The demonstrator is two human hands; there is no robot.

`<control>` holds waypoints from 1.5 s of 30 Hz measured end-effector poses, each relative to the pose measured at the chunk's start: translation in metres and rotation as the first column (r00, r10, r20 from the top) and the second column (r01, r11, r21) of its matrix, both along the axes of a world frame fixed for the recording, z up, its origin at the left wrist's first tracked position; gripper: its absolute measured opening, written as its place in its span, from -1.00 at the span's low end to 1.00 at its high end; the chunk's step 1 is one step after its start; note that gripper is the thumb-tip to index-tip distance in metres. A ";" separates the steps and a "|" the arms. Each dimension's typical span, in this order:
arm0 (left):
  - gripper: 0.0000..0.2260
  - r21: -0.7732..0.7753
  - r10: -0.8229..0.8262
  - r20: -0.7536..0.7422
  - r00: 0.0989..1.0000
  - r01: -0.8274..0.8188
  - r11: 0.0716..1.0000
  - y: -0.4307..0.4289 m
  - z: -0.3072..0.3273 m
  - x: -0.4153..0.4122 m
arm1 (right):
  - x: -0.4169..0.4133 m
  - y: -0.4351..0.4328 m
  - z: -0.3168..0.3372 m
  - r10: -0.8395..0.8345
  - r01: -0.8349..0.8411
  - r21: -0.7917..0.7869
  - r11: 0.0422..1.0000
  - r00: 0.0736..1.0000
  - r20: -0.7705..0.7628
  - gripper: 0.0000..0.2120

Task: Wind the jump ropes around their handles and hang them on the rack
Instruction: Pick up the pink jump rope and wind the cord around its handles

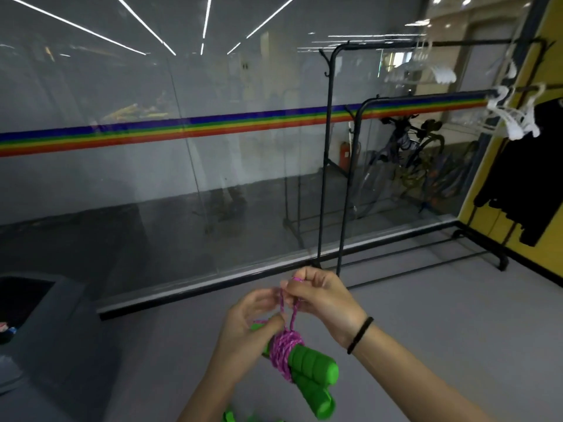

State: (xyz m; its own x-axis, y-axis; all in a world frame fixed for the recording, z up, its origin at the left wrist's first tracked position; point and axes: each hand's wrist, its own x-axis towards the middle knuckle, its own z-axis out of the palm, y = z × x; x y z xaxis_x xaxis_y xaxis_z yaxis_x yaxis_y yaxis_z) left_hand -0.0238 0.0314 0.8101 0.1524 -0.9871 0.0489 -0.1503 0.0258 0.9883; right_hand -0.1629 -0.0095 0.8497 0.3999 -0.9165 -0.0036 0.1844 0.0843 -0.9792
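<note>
A jump rope with two green foam handles [313, 379] has its pink-purple cord [285, 351] wound in a thick band around both handles. My left hand [243, 333] grips the handles just beside the winding. My right hand [320, 296] pinches a short loop of the cord pulled up above the bundle. The black clothes rack [329, 123] stands ahead to the right, well beyond my hands. More green handles [231, 417] peek in at the bottom edge.
A glass wall with a rainbow stripe [182, 129] runs behind the rack. White hangers [515, 117] and a black garment [524, 178] hang on the rack by a yellow wall [548, 41]. A dark bin [27, 303] sits at the left. Grey floor [441, 324] lies between me and the rack.
</note>
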 end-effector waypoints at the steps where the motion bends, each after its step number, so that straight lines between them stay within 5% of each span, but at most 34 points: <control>1: -0.78 -0.026 -0.014 -0.010 1.000 0.014 1.000 -0.011 0.003 -0.006 | -0.003 -0.008 0.000 -0.006 0.007 -0.010 1.000 1.000 0.005 -0.76; 23: -0.84 -0.345 0.075 -0.084 0.994 -0.100 0.933 -0.407 0.044 -0.122 | -0.125 -0.394 0.039 0.047 -0.047 -0.146 0.988 0.999 -0.005 -0.92; 33: -0.93 -0.357 0.001 -0.020 1.000 -0.008 0.934 -0.575 0.046 -0.120 | -0.131 -0.559 0.029 -0.184 0.146 -0.316 0.937 0.979 -0.092 -0.87; 38: -0.90 -0.369 -0.122 0.011 0.993 0.117 0.922 -0.665 0.053 -0.121 | -0.139 -0.636 0.027 -0.437 0.308 -0.512 0.801 0.887 -0.150 -0.84; 45: -0.92 -0.338 -0.241 0.018 0.970 0.232 0.912 -0.775 0.074 -0.146 | -0.154 -0.709 0.046 -0.866 0.284 -0.903 0.322 0.474 -0.160 -0.89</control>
